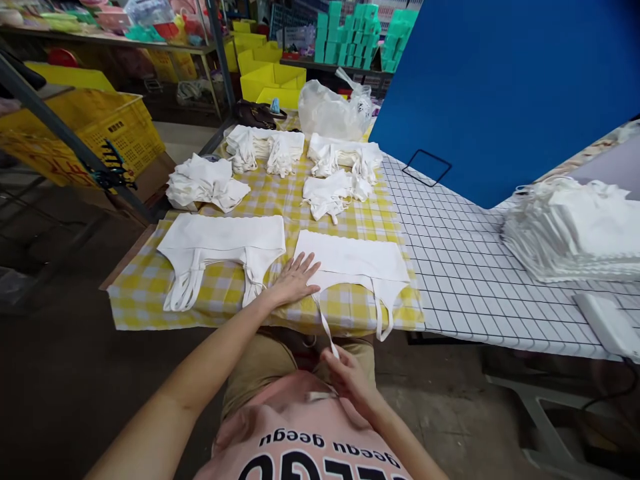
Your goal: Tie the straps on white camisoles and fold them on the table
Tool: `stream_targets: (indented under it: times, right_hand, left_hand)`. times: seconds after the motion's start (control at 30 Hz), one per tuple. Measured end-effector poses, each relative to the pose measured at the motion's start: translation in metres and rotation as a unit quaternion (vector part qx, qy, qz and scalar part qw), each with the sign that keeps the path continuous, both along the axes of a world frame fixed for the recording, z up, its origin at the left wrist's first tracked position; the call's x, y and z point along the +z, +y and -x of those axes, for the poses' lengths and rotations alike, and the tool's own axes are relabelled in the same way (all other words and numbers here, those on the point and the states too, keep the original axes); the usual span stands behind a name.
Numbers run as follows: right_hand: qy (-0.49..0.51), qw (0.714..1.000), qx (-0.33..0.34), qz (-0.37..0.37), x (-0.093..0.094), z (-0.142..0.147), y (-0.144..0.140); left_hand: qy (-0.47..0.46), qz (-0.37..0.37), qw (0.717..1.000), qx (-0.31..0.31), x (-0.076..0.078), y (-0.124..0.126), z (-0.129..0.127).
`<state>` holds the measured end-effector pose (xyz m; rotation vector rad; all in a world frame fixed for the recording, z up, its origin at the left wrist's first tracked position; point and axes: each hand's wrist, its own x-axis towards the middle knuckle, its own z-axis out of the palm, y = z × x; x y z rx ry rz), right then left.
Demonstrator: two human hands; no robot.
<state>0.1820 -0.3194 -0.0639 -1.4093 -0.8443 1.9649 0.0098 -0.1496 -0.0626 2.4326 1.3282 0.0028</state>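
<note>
White garment (353,261) is lying flat on the yellow checked cloth (220,293) at the near edge of the desk (465,280), w/ thin straps hanging off the front. Left hand (295,279) is pressing on its left edge, fingers spread wide & flat, holding nothing. Right hand (350,377) is sitting lower, near the person's lap, pinching the end of 1 long strap (325,327) that is running down from the garment over the desk edge.

Just to the left, a 2nd garment (225,250) of the same kind is lying spread out, its straps bunching toward the cloth's front edge; the 2 pieces are near each other but apart. Further back on the cloth, 4 piles of folded white pieces (205,181) are sitting in 2 loose rows. Behind them a clear plastic bag (333,110) is standing.

To the right the desk is showing a white grid top, w/ a tall stack of white fabric (575,230) near the far right side. A big blue panel (505,87) is standing behind it. Yellow crates (100,127) are stacking at left, teal boxes (365,33) at the back.
</note>
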Motion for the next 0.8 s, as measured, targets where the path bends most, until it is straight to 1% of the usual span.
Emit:
stream_targets:
  times: [0.07, 0.1, 0.13, 0.17, 0.2, 0.27, 0.3, 0.33, 0.37, 0.43, 0.5, 0.57, 0.67, 0.8]
  right_hand:
    - [-0.014, 0.997, -0.042, 0.055, -0.003, -0.021, -0.009]
    - [-0.034, 0.995, -0.058, 0.070, -0.006, -0.029, -0.011]
    - [-0.067, 0.993, -0.069, 0.065, -0.010, -0.034, -0.012]
    - [-0.111, 0.990, -0.075, 0.035, -0.014, -0.037, -0.011]
    - [-0.160, 0.984, -0.079, -0.013, -0.017, -0.036, -0.009]
    - [-0.244, 0.957, -0.090, -0.130, -0.021, -0.027, -0.002]
    - [-0.269, 0.942, -0.097, -0.175, -0.022, -0.020, 0.003]
    - [-0.279, 0.934, -0.102, -0.201, -0.022, -0.012, 0.009]
    - [-0.277, 0.932, -0.107, -0.207, -0.021, -0.003, 0.015]
    - [-0.240, 0.946, -0.113, -0.186, -0.021, 0.016, 0.026]
    - [-0.171, 0.967, -0.114, -0.149, -0.023, 0.032, 0.033]
    - [-0.102, 0.981, -0.114, -0.121, -0.026, 0.043, 0.036]
    - [-0.036, 0.986, -0.130, -0.100, -0.025, 0.049, 0.029]
    - [0.063, 0.985, -0.157, -0.028, -0.009, 0.044, 0.010]
  left_hand:
    - [-0.008, -0.006, 1.000, 0.000, -0.002, 0.000, 0.000]
    - [-0.010, -0.009, 1.000, 0.001, -0.003, 0.000, 0.000]
    - [-0.010, -0.010, 1.000, 0.002, -0.004, 0.000, 0.000]
    - [-0.010, -0.009, 1.000, 0.004, -0.004, 0.000, 0.000]
    - [-0.008, -0.008, 1.000, 0.006, -0.004, 0.000, -0.001]
    - [-0.003, -0.003, 1.000, 0.007, -0.003, 0.000, -0.001]
    - [-0.001, 0.000, 1.000, 0.006, -0.003, 0.000, -0.001]
    - [0.001, 0.003, 1.000, 0.004, -0.002, 0.000, -0.001]
    - [0.001, 0.006, 1.000, 0.002, -0.001, 0.000, -0.001]
    - [0.000, 0.012, 1.000, -0.001, 0.000, 0.000, -0.002]
    - [0.000, 0.014, 1.000, -0.001, 0.000, 0.000, -0.002]
    - [0.001, 0.013, 1.000, 0.000, 0.000, 0.000, -0.002]
    - [0.000, 0.014, 1.000, 0.001, -0.002, 0.001, -0.003]
    - [-0.011, 0.012, 1.000, -0.001, -0.005, 0.002, -0.002]
